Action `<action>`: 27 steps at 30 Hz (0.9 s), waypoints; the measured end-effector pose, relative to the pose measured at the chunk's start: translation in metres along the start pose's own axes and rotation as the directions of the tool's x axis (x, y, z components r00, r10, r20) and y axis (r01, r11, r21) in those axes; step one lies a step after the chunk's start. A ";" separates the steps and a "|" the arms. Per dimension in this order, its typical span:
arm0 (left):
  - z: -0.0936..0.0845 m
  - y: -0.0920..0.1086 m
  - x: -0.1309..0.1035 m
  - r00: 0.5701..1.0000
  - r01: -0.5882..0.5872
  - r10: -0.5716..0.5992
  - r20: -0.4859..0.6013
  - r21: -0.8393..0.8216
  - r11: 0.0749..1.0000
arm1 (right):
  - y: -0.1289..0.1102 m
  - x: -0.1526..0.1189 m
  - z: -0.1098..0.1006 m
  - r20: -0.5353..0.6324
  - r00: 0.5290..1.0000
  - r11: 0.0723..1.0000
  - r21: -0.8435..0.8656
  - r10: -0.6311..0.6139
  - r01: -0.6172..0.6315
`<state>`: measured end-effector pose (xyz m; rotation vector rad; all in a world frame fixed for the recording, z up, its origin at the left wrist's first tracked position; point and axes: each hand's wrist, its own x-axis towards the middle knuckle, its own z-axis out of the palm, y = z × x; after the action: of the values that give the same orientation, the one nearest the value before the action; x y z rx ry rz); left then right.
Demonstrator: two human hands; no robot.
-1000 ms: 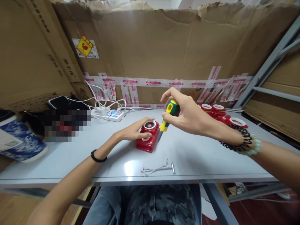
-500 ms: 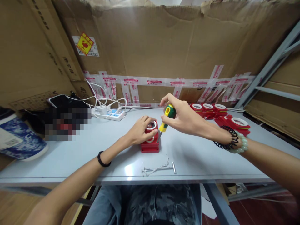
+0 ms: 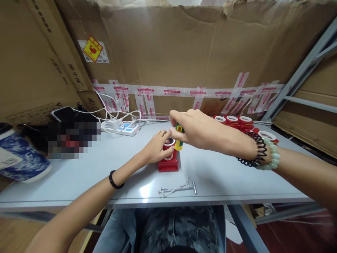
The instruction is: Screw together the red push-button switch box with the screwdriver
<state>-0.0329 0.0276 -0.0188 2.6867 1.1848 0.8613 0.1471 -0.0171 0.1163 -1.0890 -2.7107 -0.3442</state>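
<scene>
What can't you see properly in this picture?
All in the head view:
- Handle of the screwdriver: mostly behind the right hand.
- Part of the red block: under the left hand.
- Blue-and-white cup: cut off by left edge.
- Dark things: blurred into squares.

Above the left hand (image 3: 156, 147), the wrist wears a single black band (image 3: 116, 180), narrow, smooth and plain. The right wrist, behind the right hand (image 3: 200, 130), carries more: black coiled bands (image 3: 254, 151), looped like a telephone cord, and just beside them, on the forearm side, a bracelet (image 3: 273, 154) of round, pale green, slightly translucent beads. Both forearms are bare. Over the lap lies a garment (image 3: 195, 225) in dark grey and black camouflage blotches, with a vertical line down its middle, seam or cord unclear. Faded blue denim (image 3: 118, 228) covers the leg at the left.
</scene>
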 end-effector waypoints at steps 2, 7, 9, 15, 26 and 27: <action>0.000 0.000 0.000 1.000 -0.001 0.001 0.005 -0.006 1.000 | 0.001 -0.002 -0.007 0.067 0.997 0.993 0.112 -0.050 0.043; -0.001 -0.001 0.000 0.999 0.012 -0.012 0.033 0.015 1.000 | 0.005 -0.003 -0.009 0.109 0.994 0.992 0.123 -0.027 0.013; -0.001 -0.001 0.000 0.999 0.015 -0.016 0.037 0.030 0.999 | 0.007 0.001 -0.005 0.038 0.999 0.999 0.018 0.030 -0.030; -0.001 -0.002 0.000 0.999 0.021 -0.022 0.047 0.017 1.000 | 0.008 0.004 -0.014 0.143 0.985 0.989 0.125 -0.099 0.081; -0.001 -0.001 0.001 0.997 0.046 -0.050 0.059 0.058 0.997 | 0.005 0.008 -0.003 0.033 0.997 0.997 0.032 -0.066 0.064; -0.001 -0.001 0.001 0.997 0.049 -0.052 0.061 0.056 0.997 | 0.005 0.007 -0.006 0.068 0.991 0.991 0.076 -0.113 0.108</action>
<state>-0.0336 0.0289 -0.0181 2.6917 1.2743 0.7437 0.1463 -0.0109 0.1240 -0.9524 -2.8300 -0.2260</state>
